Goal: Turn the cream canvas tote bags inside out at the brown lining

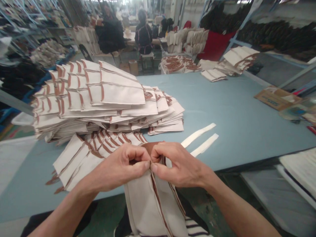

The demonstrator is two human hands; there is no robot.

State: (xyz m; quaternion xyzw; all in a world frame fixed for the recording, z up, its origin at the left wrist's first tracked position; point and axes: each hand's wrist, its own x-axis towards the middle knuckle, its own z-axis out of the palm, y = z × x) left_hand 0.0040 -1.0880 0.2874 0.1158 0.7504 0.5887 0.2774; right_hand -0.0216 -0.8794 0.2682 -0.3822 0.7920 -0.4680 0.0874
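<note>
A cream fabric bag piece [143, 204] with brown trim hangs over the table's near edge toward my lap. My left hand [123, 164] pinches its top edge between thumb and forefinger. Right beside it, my right hand [172, 161] pinches the same edge, the two thumb tips nearly touching. Whatever lies between the fingertips is too small to make out. A brown band [151, 144] shows behind the fingers. Left of my hands lies a fanned row of similar cream pieces [74, 158]. Two pale strips [203, 144] rest just beyond my right hand.
A tall stack of cream pieces [118, 85] covers the left of the blue-green table [237, 112]. More pieces [214, 75] lie at its far edge. A cardboard box [276, 98] stands at the right. Two people [143, 33] are in the background, among piled goods.
</note>
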